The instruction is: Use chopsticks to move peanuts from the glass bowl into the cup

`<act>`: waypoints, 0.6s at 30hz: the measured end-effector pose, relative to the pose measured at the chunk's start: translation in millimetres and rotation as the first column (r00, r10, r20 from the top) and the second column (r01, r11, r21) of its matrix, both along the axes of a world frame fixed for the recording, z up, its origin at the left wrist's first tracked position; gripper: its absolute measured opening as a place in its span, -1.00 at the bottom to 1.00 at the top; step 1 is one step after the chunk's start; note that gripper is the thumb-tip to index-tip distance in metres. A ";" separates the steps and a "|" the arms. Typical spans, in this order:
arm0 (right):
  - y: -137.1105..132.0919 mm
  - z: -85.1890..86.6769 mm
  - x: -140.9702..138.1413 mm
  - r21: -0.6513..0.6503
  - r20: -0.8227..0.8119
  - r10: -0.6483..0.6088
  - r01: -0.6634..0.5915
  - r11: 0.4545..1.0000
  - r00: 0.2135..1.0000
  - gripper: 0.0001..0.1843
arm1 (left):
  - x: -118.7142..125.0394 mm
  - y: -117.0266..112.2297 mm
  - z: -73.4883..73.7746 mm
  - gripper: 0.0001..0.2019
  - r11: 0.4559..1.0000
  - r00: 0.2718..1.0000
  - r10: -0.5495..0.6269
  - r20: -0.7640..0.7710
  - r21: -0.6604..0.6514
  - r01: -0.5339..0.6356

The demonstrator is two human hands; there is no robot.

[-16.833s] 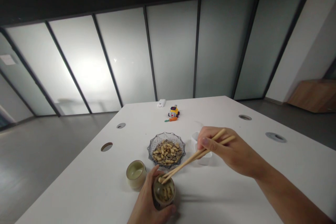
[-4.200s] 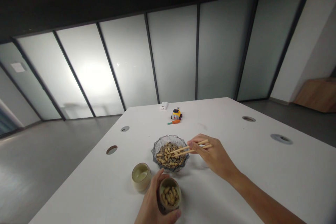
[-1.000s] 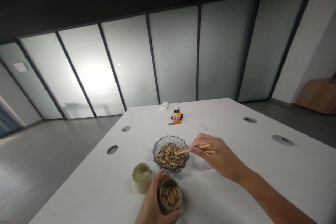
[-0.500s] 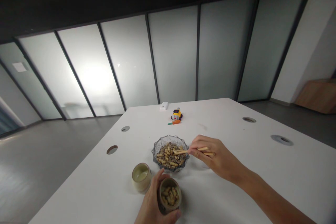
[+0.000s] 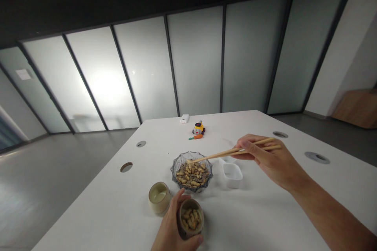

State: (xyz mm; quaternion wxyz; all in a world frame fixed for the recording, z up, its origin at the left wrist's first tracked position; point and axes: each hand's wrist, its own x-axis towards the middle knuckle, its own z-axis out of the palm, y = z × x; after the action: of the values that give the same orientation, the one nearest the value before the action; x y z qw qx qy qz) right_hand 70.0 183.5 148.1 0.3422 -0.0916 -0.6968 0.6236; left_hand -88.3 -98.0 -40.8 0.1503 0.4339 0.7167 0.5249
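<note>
My left hand [image 5: 173,227] is wrapped round a small ceramic cup [image 5: 191,232], tilted so its mouth faces me, with several peanuts [image 5: 191,219] inside. My right hand [image 5: 265,159] grips a pair of wooden chopsticks [image 5: 224,153]. Their tips are over a scalloped glass bowl [image 5: 176,162] that holds peanuts in the shell mixed with striped sunflower seeds [image 5: 193,175]. A pale peanut [image 5: 189,161] appears to be at the tips; whether it is pinched I cannot tell. Left of my left hand stands a second cup [image 5: 159,198], with no peanuts visible in it.
Right of the bowl sits a small white plastic container [image 5: 232,176]. Farther back on the white table [image 5: 253,211] are a yellow toy vehicle [image 5: 198,128], an orange-and-green toy screwdriver [image 5: 196,137] and a white power bank [image 5: 184,119]. Several round holes pierce the tabletop.
My right hand has moved right and up, drawing the chopstick tips slightly up over the bowl and uncovering the white container. My left hand and its cup stay put.
</note>
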 end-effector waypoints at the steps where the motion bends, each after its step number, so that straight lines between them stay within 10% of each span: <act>1: 1.6 0.4 0.5 -0.025 -0.017 0.011 -0.011 1.000 1.000 -0.56 | 0.0 0.2 0.0 0.01 1.000 1.000 -0.004 0.002 0.003 0.004; 18: -24.0 8.1 4.7 0.035 0.273 0.293 -0.314 0.949 0.916 -0.50 | -4.6 3.9 -3.0 0.07 1.000 1.000 -0.011 0.010 -0.021 0.012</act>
State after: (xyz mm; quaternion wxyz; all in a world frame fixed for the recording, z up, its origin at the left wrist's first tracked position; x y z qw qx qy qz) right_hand 74.7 159.6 156.2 0.1485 -0.0515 -0.7657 0.6237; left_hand -92.9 -94.1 -43.8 0.1613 0.4339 0.7189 0.5185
